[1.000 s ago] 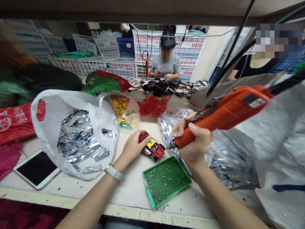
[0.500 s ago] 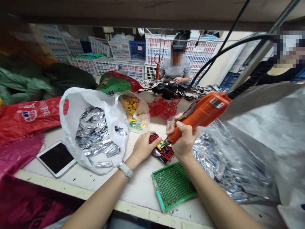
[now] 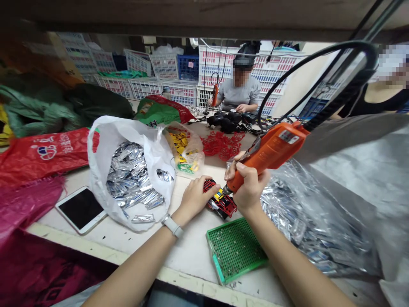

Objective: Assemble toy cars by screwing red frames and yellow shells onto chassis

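A red and black toy car [image 3: 227, 204] with a yellow part lies on the white table. My left hand [image 3: 195, 197] is closed on its left end and holds it against the tabletop. My right hand [image 3: 247, 185] grips an orange electric screwdriver [image 3: 270, 147], tilted with its tip down at the car's middle. Whether the bit touches a screw is too small to tell. Just in front of the car sits a green perforated tray [image 3: 238, 249] with small screws scattered in it.
Left stands a white plastic bag [image 3: 99, 170] of silvery pieces, beside a white phone [image 3: 81, 209]. Behind are a clear bag of yellow parts [image 3: 183, 149] and red frames [image 3: 220, 145]. A clear bag of silvery pieces [image 3: 313, 230] lies right. A co-worker [image 3: 241, 89] sits across.
The whole view has shifted slightly, moving the scene a little to the right. Both hands keep their grip on car and screwdriver; the screwdriver's cable now bends in a wider loop.
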Tool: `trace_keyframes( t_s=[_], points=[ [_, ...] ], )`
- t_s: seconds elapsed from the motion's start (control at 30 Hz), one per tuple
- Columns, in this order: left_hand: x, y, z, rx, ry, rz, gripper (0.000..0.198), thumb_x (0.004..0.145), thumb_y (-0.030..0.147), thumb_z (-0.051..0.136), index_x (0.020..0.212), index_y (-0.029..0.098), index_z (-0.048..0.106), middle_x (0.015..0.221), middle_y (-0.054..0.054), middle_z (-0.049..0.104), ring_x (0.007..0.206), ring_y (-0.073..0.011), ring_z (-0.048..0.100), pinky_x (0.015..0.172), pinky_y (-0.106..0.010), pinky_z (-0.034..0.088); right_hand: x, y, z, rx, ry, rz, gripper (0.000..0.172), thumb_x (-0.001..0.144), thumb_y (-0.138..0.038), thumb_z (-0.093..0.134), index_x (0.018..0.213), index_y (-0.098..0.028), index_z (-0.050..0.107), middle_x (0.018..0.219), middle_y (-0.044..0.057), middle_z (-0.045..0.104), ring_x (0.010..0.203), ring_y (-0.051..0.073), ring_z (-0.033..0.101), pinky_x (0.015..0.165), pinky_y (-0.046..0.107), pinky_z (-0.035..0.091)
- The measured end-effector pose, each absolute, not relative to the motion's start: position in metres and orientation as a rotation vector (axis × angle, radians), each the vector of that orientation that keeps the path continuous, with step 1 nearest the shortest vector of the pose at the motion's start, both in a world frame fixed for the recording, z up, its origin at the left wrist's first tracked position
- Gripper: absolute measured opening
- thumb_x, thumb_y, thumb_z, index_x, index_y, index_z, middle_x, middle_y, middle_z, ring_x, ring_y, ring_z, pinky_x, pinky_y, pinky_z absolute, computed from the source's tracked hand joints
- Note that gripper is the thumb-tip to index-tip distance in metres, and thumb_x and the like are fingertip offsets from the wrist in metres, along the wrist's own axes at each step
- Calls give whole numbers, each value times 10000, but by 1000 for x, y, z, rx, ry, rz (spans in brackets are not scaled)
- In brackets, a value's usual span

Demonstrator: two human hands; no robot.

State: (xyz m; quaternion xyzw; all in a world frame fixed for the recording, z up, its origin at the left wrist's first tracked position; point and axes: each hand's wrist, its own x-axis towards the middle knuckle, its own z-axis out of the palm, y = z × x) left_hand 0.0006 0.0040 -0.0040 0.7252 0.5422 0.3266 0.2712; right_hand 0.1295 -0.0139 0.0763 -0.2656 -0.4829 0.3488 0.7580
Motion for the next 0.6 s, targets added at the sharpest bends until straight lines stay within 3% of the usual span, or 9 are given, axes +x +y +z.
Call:
trace_keyframes(
  t_s=[0.13,0.4,0.6],
  points=[
    [1,4,-5,1952,1469,879,413,944,563,546,1186,245,652,1149,-80,731,1096,-282,655,944,-399,505,128,-13,79,-648,-1118,758,136,746,-307,623,650,-218,583,481,-53,510,431,114,458,453,276,375],
    [5,2,-2,1948,1511,837,403,966,511,520,1221,219,633,1211,-121,715,1180,-328,630,990,-450,486,121,-14,81,-698,-1312,824,151,698,-323,671,666,-226,559,514,-58,545,485,119,471,520,284,386],
    [3,-2,9,1951,1524,794,436,955,541,539,1206,200,644,1185,-126,717,1154,-336,636,998,-471,488,143,-18,82,-678,-1064,785,131,724,-320,684,761,-204,634,487,-58,559,427,120,476,473,266,396]
  ],
)
